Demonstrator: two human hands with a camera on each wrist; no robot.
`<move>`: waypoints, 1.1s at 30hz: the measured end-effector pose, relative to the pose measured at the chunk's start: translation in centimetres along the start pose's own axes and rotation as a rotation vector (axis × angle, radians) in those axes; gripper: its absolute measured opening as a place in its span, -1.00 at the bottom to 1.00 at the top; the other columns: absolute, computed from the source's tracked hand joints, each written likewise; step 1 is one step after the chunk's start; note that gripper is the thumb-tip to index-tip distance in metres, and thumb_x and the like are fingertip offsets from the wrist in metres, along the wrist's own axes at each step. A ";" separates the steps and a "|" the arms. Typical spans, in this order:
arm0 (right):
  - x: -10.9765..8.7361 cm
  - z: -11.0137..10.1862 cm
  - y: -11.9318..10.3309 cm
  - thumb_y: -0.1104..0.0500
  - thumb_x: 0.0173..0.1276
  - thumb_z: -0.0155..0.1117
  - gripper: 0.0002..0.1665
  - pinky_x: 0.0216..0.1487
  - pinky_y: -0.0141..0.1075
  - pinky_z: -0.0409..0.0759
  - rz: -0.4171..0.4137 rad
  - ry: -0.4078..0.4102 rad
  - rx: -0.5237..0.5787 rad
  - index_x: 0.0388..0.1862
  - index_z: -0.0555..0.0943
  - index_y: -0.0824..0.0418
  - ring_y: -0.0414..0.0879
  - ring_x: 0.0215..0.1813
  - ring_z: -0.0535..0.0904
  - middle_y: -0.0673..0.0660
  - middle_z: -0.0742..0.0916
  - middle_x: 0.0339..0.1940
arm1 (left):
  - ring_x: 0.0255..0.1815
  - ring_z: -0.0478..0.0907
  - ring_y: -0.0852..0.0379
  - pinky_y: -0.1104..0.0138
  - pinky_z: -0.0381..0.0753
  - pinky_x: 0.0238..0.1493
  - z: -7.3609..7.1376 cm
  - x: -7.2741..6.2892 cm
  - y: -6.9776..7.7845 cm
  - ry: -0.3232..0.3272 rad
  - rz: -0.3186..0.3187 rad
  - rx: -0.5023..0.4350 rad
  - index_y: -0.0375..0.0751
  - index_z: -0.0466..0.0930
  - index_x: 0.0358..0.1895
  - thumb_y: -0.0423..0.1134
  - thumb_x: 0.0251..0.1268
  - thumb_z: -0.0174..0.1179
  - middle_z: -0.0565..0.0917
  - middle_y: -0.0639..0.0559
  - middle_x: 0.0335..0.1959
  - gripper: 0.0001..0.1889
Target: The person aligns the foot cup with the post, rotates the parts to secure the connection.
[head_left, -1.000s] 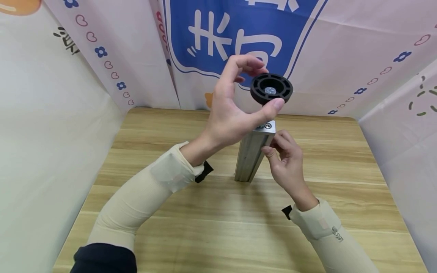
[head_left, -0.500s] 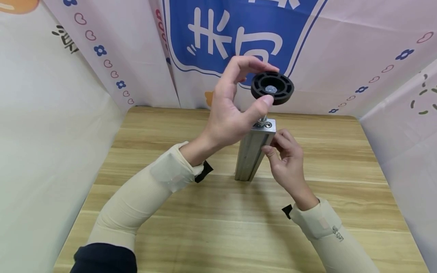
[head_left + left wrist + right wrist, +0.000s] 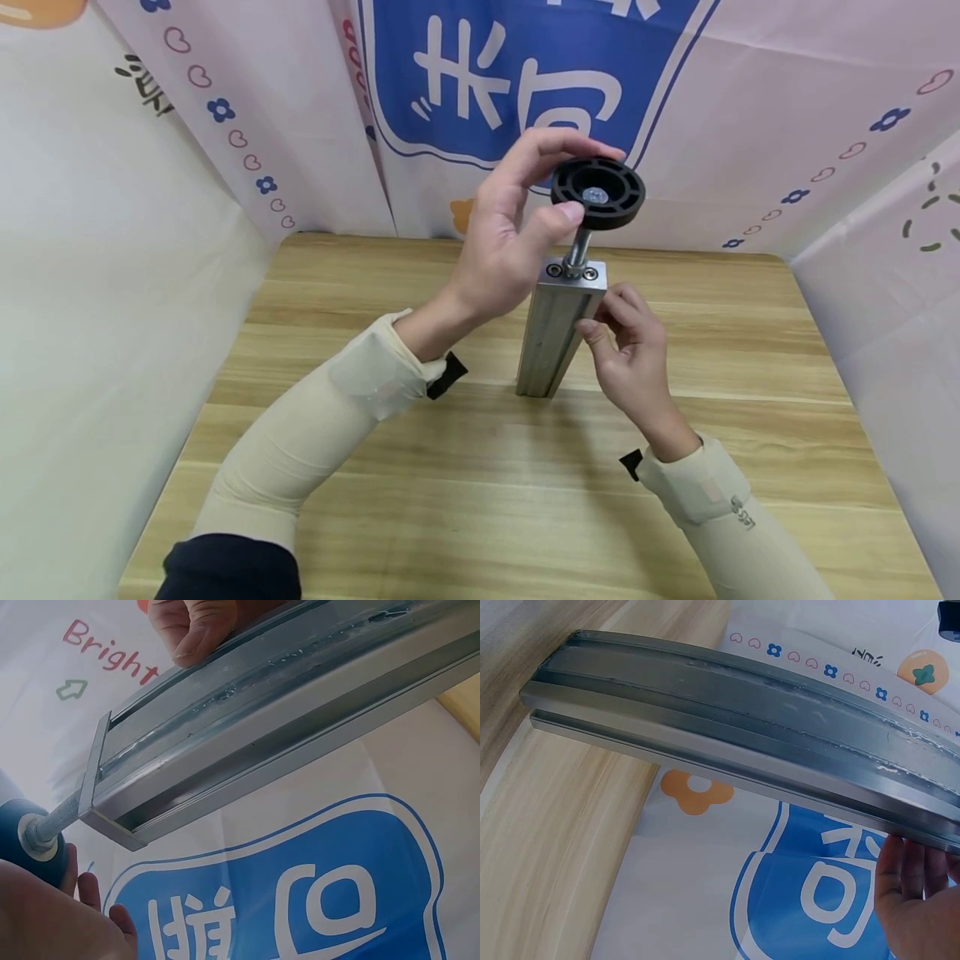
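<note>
A silver aluminium profile [image 3: 558, 329] stands upright on the wooden table, with a metal end plate and screws on top. From the plate rises a threaded stem [image 3: 578, 248] that carries a round black levelling foot [image 3: 617, 200], ribbed on its upper face. My left hand [image 3: 501, 246] holds this foot by its rim, thumb on the near left edge and fingers along the far side. Lower down, my right hand [image 3: 633, 354] grips the profile's right side between thumb and curled fingers. In the left wrist view, a nut [image 3: 41, 834] sits where stem meets foot.
The wooden tabletop [image 3: 480, 500] spreads around the profile's base. Behind it hangs a printed cloth [image 3: 300, 108] with a blue sign, and pale cloth walls [image 3: 112, 292] close off the sides.
My left thumb has slid left along the foot's near rim while the fingers reach farther right over the far rim. The stem and end plate now show more. The right hand stays put.
</note>
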State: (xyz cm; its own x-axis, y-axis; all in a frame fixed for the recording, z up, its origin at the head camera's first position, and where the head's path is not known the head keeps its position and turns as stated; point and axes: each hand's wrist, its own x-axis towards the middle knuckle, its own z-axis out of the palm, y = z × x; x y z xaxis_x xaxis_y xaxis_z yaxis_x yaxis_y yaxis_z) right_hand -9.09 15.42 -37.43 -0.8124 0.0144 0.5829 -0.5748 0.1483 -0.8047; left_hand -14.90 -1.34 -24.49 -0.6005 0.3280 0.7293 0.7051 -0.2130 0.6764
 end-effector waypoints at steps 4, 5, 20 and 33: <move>0.0 -0.1 0.0 0.52 0.35 0.32 -0.73 -0.16 -0.50 0.63 -0.002 0.000 -0.001 0.01 0.68 0.58 -0.23 -0.20 0.56 -0.10 0.60 -0.19 | 0.33 0.54 -0.06 0.19 0.53 0.45 0.0 0.0 0.0 -0.002 -0.008 -0.032 -0.62 0.39 0.24 -0.23 0.31 -0.04 0.61 -0.49 0.26 -0.45; 0.0 -0.1 0.0 0.52 0.35 0.32 -0.73 -0.15 -0.51 0.63 -0.003 0.000 -0.001 0.01 0.68 0.58 -0.23 -0.20 0.56 -0.11 0.60 -0.19 | 0.34 0.54 -0.06 0.21 0.51 0.46 0.0 0.0 0.0 0.001 -0.003 -0.025 -0.63 0.38 0.25 -0.23 0.31 -0.04 0.60 -0.49 0.27 -0.44; -0.1 -0.2 0.3 0.22 0.40 0.39 -0.59 -0.19 -0.51 0.58 -0.037 -0.003 0.026 0.00 0.67 0.59 -0.20 -0.22 0.52 -0.12 0.59 -0.19 | 0.17 0.49 0.23 0.39 0.36 0.24 0.0 0.0 0.5 0.129 0.010 0.215 -0.46 0.47 0.25 -0.23 0.05 0.46 0.61 -0.23 0.14 -0.32; -0.1 -0.2 0.3 0.18 0.41 0.38 -0.55 -0.15 -0.51 0.60 -0.038 -0.007 0.028 0.02 0.67 0.60 -0.22 -0.20 0.54 -0.13 0.60 -0.17 | 0.10 0.51 0.23 0.32 0.39 0.22 0.1 0.0 0.6 0.145 0.026 0.226 -0.45 0.50 0.16 -0.25 0.07 0.47 0.64 -0.24 0.04 -0.40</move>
State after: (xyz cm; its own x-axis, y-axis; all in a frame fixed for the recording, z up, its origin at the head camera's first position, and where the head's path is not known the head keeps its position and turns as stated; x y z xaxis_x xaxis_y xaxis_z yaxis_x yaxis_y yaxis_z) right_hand -9.18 15.66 -37.72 -0.7905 0.0026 0.6125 -0.6078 0.1205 -0.7849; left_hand -14.44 -1.35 -24.08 -0.6170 0.1864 0.7646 0.7779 -0.0032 0.6284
